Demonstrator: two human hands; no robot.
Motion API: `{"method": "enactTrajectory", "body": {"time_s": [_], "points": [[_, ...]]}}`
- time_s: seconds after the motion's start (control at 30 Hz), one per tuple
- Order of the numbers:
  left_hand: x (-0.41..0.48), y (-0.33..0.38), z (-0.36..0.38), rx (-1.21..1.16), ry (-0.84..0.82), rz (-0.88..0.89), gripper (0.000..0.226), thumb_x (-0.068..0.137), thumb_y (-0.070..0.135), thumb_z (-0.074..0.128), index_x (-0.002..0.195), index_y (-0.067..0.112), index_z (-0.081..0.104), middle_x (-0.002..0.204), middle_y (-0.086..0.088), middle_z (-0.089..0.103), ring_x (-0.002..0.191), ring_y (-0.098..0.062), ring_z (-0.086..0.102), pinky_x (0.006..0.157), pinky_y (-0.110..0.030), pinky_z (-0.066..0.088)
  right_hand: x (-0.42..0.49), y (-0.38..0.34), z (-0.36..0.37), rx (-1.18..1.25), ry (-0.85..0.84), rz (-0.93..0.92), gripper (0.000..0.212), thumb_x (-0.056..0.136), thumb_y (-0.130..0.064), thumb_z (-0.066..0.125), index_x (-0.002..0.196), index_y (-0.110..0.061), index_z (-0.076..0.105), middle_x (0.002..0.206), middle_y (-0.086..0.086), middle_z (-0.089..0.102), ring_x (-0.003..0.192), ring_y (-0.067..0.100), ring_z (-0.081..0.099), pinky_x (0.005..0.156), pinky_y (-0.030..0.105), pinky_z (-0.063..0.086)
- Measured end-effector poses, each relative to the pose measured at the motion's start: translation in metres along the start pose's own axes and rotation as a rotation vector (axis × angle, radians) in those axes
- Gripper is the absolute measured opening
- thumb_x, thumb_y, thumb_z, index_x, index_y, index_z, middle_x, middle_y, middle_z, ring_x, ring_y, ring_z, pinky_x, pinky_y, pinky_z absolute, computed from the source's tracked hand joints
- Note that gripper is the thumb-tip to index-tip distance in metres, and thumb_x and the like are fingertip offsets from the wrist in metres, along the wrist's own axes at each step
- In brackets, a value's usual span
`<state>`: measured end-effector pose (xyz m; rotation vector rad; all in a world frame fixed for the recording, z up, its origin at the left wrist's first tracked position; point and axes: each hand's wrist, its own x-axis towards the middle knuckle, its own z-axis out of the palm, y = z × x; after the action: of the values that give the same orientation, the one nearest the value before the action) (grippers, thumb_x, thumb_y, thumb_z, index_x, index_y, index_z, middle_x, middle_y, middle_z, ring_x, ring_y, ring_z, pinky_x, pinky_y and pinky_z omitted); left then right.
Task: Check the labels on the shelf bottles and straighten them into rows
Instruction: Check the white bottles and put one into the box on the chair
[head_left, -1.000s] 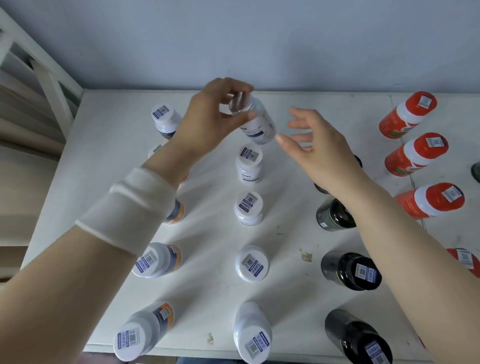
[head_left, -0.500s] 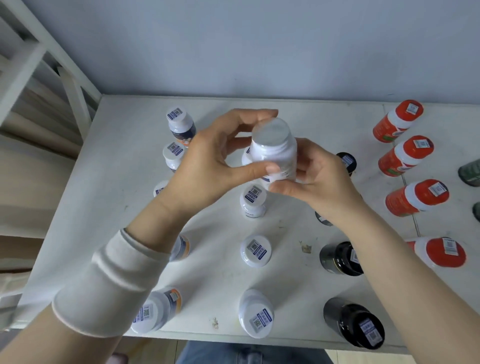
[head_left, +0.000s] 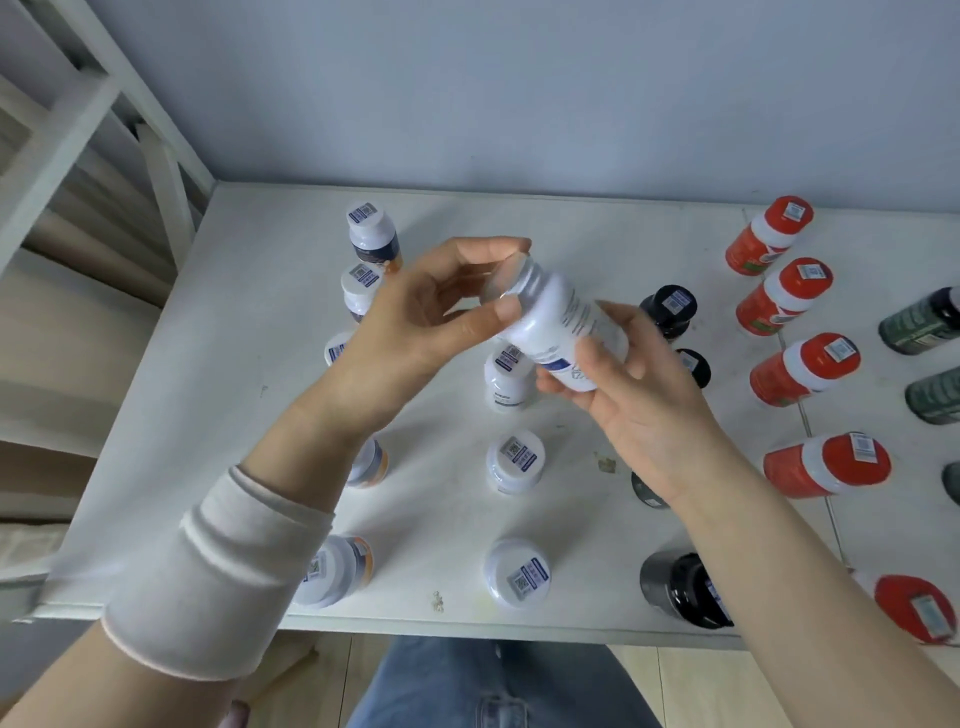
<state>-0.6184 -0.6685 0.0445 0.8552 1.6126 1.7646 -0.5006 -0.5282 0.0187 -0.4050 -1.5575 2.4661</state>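
A white bottle (head_left: 553, 322) is held tilted above the white shelf (head_left: 223, 395), its cap end toward the left and its printed label facing up. My left hand (head_left: 415, 322) grips the cap end with thumb and fingers. My right hand (head_left: 628, 384) cradles the bottle's base from below. Beneath them a column of white bottles (head_left: 515, 460) stands upright with barcode stickers on the caps. Another column of white bottles with orange labels (head_left: 371, 234) stands to the left, partly hidden by my left arm.
Black bottles (head_left: 670, 306) stand right of centre, some hidden under my right arm. Red bottles with white collars (head_left: 802, 369) form a column further right, and dark green bottles (head_left: 919, 325) lie at the right edge. A white frame (head_left: 67, 104) rises on the left. The shelf's front edge is near my legs.
The white bottle was lifted from the back of the middle column, then taken in both hands and tipped over onto its side. The camera view has shifted back and down.
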Motion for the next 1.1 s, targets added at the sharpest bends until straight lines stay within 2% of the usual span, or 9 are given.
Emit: {"method": "enactTrajectory", "body": {"time_s": [0.13, 0.37, 0.47, 0.53, 0.7, 0.77, 0.87, 1.0, 1.1], "points": [[-0.025, -0.004, 0.008, 0.013, 0.063, 0.068, 0.032, 0.077, 0.023, 0.065, 0.109, 0.024, 0.058, 0.103, 0.008, 0.062, 0.102, -0.008, 0.058, 0.086, -0.023, 0.047, -0.017, 0.003, 0.009, -0.162, 0.07, -0.172, 0.058, 0.06, -0.034, 0.079, 0.109, -0.025, 0.051, 0.102, -0.012, 0.063, 0.098, 0.002, 0.059, 0.082, 0.019, 0.049], [-0.098, 0.013, 0.017, 0.234, 0.132, 0.285, 0.049, 0.074, 0.023, 0.074, 0.118, 0.01, 0.057, 0.118, -0.003, 0.06, 0.112, -0.019, 0.057, 0.094, -0.027, 0.042, -0.049, 0.01, 0.022, -0.254, -0.18, 0.004, 0.049, 0.068, 0.001, 0.065, 0.11, -0.02, 0.053, 0.11, -0.006, 0.064, 0.101, 0.008, 0.063, 0.085, 0.024, 0.052], [-0.136, 0.017, 0.024, 0.278, 0.222, 0.284, 0.047, 0.074, 0.028, 0.074, 0.114, 0.008, 0.058, 0.115, -0.001, 0.062, 0.111, -0.02, 0.057, 0.095, -0.03, 0.042, -0.062, 0.019, 0.034, -0.277, -0.309, 0.045, 0.051, 0.055, -0.004, 0.079, 0.097, -0.021, 0.055, 0.092, -0.012, 0.069, 0.086, 0.003, 0.065, 0.072, 0.019, 0.053], [-0.165, 0.017, 0.028, 0.187, 0.327, 0.181, 0.045, 0.072, 0.037, 0.075, 0.106, 0.013, 0.061, 0.108, 0.009, 0.066, 0.107, -0.014, 0.06, 0.093, -0.028, 0.045, -0.078, 0.028, 0.043, -0.25, -0.42, 0.126, 0.057, 0.046, -0.031, 0.088, 0.092, -0.017, 0.057, 0.082, -0.013, 0.071, 0.077, 0.001, 0.066, 0.066, 0.015, 0.052], [-0.252, 0.005, 0.034, 0.035, 0.561, -0.093, 0.061, 0.066, 0.059, 0.071, 0.108, 0.015, 0.063, 0.107, -0.006, 0.069, 0.103, -0.024, 0.063, 0.09, -0.044, 0.049, -0.129, 0.069, 0.074, -0.088, -0.605, 0.525, 0.069, 0.053, -0.062, 0.074, 0.097, -0.009, 0.067, 0.091, 0.008, 0.072, 0.078, 0.022, 0.07, 0.063, 0.028, 0.056], [-0.288, 0.004, 0.038, -0.004, 0.599, -0.129, 0.061, 0.064, 0.061, 0.071, 0.106, 0.019, 0.066, 0.111, -0.007, 0.068, 0.106, -0.025, 0.063, 0.09, -0.047, 0.049, -0.147, 0.084, 0.092, -0.057, -0.657, 0.674, 0.068, 0.051, -0.063, 0.075, 0.097, -0.012, 0.07, 0.087, 0.012, 0.071, 0.07, 0.022, 0.07, 0.058, 0.027, 0.056], [-0.341, 0.007, 0.036, -0.032, 0.687, -0.112, 0.058, 0.064, 0.058, 0.072, 0.105, 0.018, 0.066, 0.107, 0.002, 0.07, 0.103, -0.015, 0.064, 0.081, -0.026, 0.053, -0.173, 0.103, 0.127, -0.09, -0.716, 0.774, 0.068, 0.058, -0.059, 0.067, 0.106, -0.012, 0.063, 0.086, 0.015, 0.07, 0.066, 0.02, 0.069, 0.053, 0.027, 0.056], [-0.419, 0.004, 0.02, 0.003, 0.879, -0.095, 0.039, 0.071, 0.034, 0.076, 0.102, 0.013, 0.065, 0.102, 0.001, 0.069, 0.096, -0.01, 0.064, 0.078, -0.019, 0.049, -0.201, 0.134, 0.185, -0.273, -0.711, 0.776, 0.04, 0.084, -0.039, 0.049, 0.108, -0.009, 0.062, 0.096, 0.02, 0.067, 0.079, 0.03, 0.066, 0.072, 0.035, 0.057], [-0.487, -0.012, 0.002, 0.155, 1.099, -0.152, 0.031, 0.072, 0.029, 0.073, 0.1, 0.017, 0.066, 0.101, 0.006, 0.07, 0.094, -0.004, 0.063, 0.078, -0.017, 0.048, -0.219, 0.176, 0.235, -0.613, -0.702, 0.607, 0.026, 0.094, -0.025, 0.047, 0.11, -0.007, 0.057, 0.101, 0.012, 0.067, 0.083, 0.021, 0.065, 0.071, 0.024, 0.055]]}}
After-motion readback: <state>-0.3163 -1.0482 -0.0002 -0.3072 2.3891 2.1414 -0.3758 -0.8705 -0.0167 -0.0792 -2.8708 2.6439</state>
